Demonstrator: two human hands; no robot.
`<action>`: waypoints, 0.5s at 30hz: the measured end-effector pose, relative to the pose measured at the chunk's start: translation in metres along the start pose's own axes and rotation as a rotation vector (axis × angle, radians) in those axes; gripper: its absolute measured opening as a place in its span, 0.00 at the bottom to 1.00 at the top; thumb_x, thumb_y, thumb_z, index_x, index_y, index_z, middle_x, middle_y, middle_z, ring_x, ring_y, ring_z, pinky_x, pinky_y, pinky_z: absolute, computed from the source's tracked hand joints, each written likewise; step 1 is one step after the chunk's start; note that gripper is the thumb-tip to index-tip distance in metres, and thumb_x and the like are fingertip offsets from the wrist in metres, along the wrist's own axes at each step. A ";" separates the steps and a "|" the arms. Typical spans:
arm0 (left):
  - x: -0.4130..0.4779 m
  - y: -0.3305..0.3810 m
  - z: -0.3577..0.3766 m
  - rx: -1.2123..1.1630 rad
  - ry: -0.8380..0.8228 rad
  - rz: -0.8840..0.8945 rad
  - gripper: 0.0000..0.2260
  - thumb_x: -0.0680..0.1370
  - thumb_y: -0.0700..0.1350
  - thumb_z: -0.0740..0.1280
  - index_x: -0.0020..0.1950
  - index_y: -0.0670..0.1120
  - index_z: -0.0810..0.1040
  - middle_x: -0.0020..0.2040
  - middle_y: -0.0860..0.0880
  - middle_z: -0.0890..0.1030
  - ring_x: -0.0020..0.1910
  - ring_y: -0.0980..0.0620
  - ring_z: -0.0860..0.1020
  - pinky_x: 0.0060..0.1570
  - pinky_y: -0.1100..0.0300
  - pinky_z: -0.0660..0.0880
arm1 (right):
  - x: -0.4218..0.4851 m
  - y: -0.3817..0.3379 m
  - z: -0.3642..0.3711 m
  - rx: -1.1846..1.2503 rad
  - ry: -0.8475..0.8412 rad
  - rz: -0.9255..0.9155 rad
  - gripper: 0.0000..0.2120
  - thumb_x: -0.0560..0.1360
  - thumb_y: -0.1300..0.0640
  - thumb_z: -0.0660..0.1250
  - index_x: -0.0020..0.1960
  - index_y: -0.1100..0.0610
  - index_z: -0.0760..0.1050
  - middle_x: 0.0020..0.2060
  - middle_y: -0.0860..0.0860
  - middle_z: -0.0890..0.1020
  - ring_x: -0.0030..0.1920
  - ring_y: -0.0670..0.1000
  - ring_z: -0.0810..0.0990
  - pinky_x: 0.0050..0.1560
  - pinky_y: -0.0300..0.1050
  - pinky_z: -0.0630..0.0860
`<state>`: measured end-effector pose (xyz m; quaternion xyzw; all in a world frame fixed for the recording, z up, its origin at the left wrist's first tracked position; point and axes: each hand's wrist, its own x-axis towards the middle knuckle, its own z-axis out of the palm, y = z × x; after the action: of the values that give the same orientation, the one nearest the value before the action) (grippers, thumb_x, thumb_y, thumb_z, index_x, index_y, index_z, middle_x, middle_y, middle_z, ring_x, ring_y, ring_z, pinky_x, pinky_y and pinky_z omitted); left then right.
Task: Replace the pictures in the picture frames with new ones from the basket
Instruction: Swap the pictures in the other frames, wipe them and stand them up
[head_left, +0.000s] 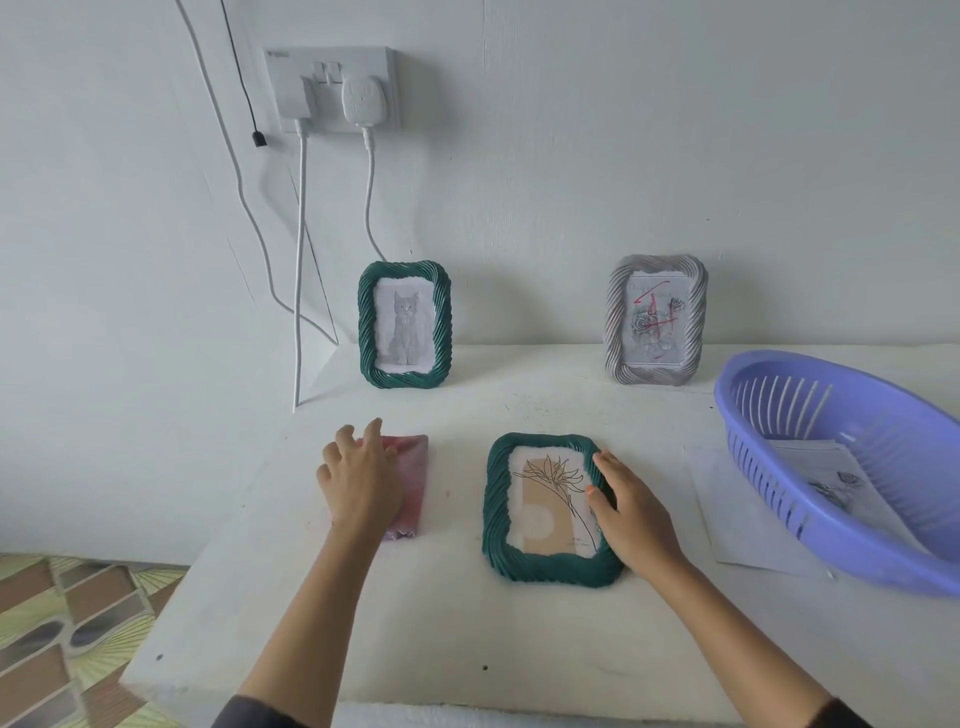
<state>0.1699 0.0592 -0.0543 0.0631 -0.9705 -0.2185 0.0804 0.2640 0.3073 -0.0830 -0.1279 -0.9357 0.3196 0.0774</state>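
Purple basket (831, 545) with printed pictures (826, 467) inside

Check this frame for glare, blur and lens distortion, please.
Head view: light is soft and even, with faint shadows beside the cables; no glare on the flat green frame; the wide-angle lens stretches the purple basket at the right edge; left hand and right hand look slightly soft, not smeared.

Far left frame (367, 322) dark green rope-twist, grey cat print; near frame (551, 569) same green, tan print, black line flower. Far right frame (616, 322) silver-grey, print possibly grey roses, red strokes. Basket (779, 501) lilac, pad (413, 480) pink.
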 end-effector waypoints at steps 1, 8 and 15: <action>-0.004 0.008 0.000 -0.035 0.047 0.039 0.20 0.80 0.47 0.57 0.72 0.50 0.66 0.72 0.44 0.64 0.70 0.42 0.63 0.67 0.49 0.60 | 0.000 0.001 0.000 -0.003 0.000 0.001 0.23 0.80 0.55 0.55 0.74 0.53 0.58 0.75 0.46 0.59 0.74 0.45 0.57 0.72 0.41 0.56; -0.051 0.058 0.028 -0.001 -0.215 0.239 0.20 0.81 0.54 0.54 0.68 0.47 0.70 0.69 0.45 0.68 0.69 0.44 0.63 0.67 0.52 0.63 | 0.000 0.002 0.000 -0.056 0.088 0.090 0.25 0.78 0.49 0.57 0.72 0.58 0.62 0.73 0.53 0.63 0.73 0.52 0.59 0.72 0.46 0.57; -0.057 0.067 0.037 -0.117 -0.369 0.098 0.13 0.79 0.49 0.60 0.53 0.41 0.77 0.61 0.42 0.73 0.63 0.42 0.68 0.62 0.53 0.65 | -0.004 -0.012 -0.001 -0.152 0.084 0.231 0.12 0.75 0.51 0.62 0.43 0.60 0.76 0.48 0.55 0.74 0.53 0.58 0.72 0.47 0.45 0.68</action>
<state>0.2128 0.1434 -0.0651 -0.0300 -0.9564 -0.2780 -0.0846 0.2657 0.2975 -0.0747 -0.2533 -0.9322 0.2491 0.0693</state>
